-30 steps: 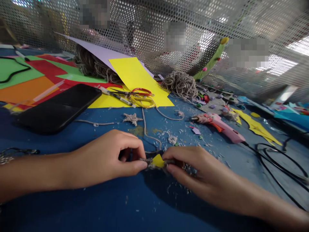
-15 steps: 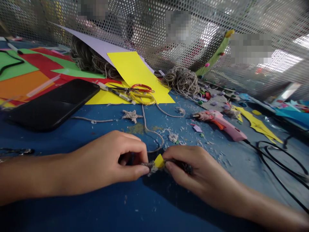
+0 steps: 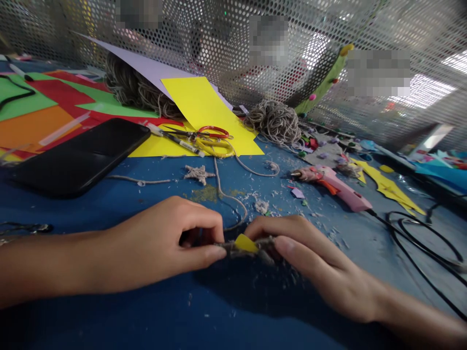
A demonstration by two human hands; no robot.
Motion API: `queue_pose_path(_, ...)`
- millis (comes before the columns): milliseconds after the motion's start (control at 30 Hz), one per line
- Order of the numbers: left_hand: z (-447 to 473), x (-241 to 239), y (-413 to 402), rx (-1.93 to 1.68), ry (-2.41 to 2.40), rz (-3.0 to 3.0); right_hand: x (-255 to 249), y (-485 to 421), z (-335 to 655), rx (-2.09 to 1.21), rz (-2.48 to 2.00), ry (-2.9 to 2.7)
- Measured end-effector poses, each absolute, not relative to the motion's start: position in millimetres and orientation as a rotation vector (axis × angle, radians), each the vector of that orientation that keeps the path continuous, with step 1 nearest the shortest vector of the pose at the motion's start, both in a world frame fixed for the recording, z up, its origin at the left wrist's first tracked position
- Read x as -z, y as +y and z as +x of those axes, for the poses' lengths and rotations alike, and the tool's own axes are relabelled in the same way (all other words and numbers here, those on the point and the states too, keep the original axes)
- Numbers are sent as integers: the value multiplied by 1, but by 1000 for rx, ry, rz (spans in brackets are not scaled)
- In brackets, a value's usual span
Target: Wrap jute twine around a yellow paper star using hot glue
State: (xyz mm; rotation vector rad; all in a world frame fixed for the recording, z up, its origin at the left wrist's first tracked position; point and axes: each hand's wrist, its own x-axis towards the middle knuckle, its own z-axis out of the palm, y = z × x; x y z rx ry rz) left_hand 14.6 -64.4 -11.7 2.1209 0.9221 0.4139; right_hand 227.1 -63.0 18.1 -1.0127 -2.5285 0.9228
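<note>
Low over the blue table top (image 3: 226,311), my left hand (image 3: 164,245) and my right hand (image 3: 310,257) pinch the two ends of a small yellow paper shape (image 3: 245,243) partly wrapped in grey twine. Both hands are closed on it, thumbs and forefingers pressed together. A strand of twine (image 3: 233,209) runs from the piece up the table towards the scissors. A finished little twine star (image 3: 199,173) lies just beyond my hands.
A black phone (image 3: 80,155) lies at the left. Red-handled scissors (image 3: 204,136) and a pen rest on yellow paper (image 3: 204,112). Balls of twine (image 3: 273,121) sit by the mesh screen. A pink glue gun (image 3: 333,187) and its black cable (image 3: 419,233) lie at the right. Coloured sheets cover the far left.
My right hand has slid its fingers along the piece and turned it flatter; the yellow tip now lies lower. The left hand has kept its pinch in place.
</note>
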Motion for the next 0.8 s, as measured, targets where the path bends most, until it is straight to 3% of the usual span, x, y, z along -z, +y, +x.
queue_pose_path(300, 17, 3, -66, -383, 984, 1965, -6, -58, 228, -826, -1199, -2197)
queue_pose_path(500, 15, 6, -65, -386, 963, 1929, -2, -57, 228, -969, -1286, -2091)
queue_pose_path(800, 20, -4, -66, -313, 1033, 1963, -11, -67, 227, -769, -1095, -2436)
